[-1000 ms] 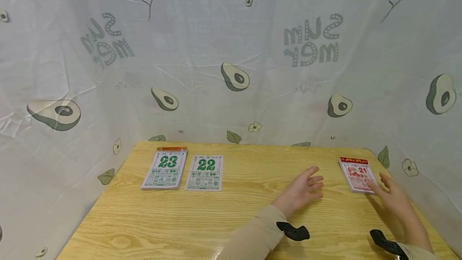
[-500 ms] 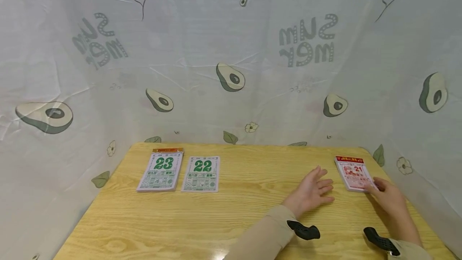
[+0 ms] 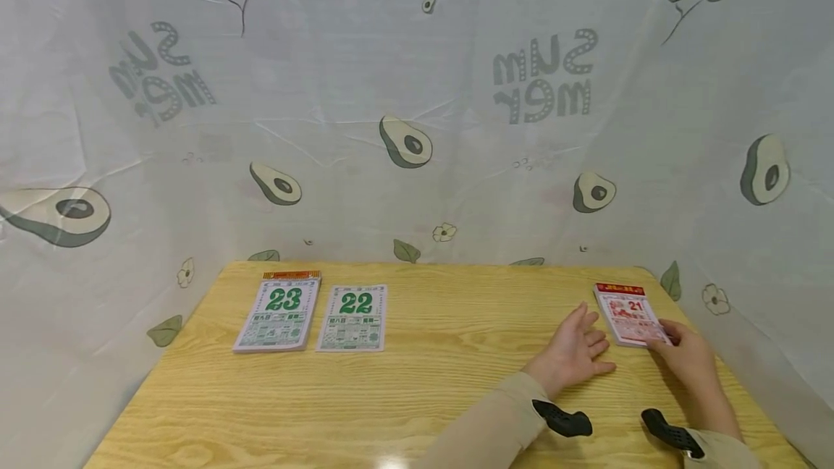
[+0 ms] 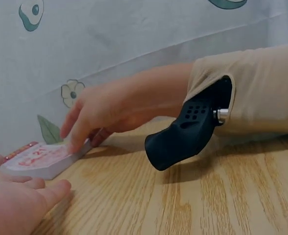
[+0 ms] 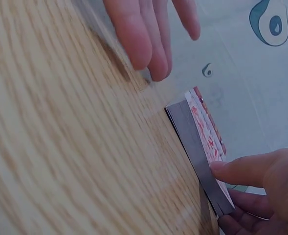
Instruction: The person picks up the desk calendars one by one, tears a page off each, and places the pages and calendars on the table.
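Note:
A thick tear-off calendar (image 3: 625, 315) with a red header and a red 21 lies at the right of the table. My right hand (image 3: 687, 359) grips its lower right corner, the thumb (image 5: 227, 170) on the top page and the other fingers curled at its edge. In the right wrist view the pad's page-edge side (image 5: 192, 137) faces the camera. To the left of the pad my left hand (image 3: 575, 355) is held with its fingers spread and nothing in it. The left wrist view shows both hands beside the calendar.
Far left on the wooden table (image 3: 456, 389) lies another tear-off calendar (image 3: 279, 315) showing a green 23. Next to it is a loose calendar sheet (image 3: 352, 318) with a green 22. A printed curtain (image 3: 339, 78) rises behind the table and along both sides.
My right hand has come in to the calendar's lower right corner and closed on it. My left hand has moved slightly closer to the pad. The head view has turned a little right.

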Demonstrator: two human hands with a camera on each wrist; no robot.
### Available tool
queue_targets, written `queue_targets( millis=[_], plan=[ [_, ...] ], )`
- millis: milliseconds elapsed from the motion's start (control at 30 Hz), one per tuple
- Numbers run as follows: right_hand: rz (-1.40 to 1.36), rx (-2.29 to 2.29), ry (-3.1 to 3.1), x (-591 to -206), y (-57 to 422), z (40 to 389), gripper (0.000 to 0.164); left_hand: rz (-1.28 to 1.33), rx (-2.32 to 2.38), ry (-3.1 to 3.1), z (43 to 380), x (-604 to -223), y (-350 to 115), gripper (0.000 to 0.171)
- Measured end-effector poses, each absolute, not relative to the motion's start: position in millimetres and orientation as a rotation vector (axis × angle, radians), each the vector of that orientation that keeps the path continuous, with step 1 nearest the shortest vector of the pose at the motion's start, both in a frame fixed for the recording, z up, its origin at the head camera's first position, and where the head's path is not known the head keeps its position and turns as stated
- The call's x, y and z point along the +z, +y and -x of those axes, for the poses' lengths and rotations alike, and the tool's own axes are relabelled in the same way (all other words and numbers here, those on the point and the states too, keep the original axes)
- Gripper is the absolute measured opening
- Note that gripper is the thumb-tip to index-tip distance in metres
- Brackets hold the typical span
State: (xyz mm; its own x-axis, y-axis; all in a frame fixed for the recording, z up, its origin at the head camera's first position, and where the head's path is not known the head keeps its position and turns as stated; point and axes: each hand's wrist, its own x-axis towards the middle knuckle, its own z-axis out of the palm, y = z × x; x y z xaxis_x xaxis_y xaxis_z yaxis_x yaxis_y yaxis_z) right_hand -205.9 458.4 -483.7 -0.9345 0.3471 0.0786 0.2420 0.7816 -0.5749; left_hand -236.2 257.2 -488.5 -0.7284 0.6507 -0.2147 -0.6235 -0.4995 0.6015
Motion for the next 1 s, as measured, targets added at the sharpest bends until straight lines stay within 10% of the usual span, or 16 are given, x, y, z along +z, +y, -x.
queue_targets(
  millis=[1000],
  plan=[
    [0.381,0.894,-2.862,-476,454,198,0.064,-0.026,2.227,0.875,231,-490,264,0.091]
  ],
)
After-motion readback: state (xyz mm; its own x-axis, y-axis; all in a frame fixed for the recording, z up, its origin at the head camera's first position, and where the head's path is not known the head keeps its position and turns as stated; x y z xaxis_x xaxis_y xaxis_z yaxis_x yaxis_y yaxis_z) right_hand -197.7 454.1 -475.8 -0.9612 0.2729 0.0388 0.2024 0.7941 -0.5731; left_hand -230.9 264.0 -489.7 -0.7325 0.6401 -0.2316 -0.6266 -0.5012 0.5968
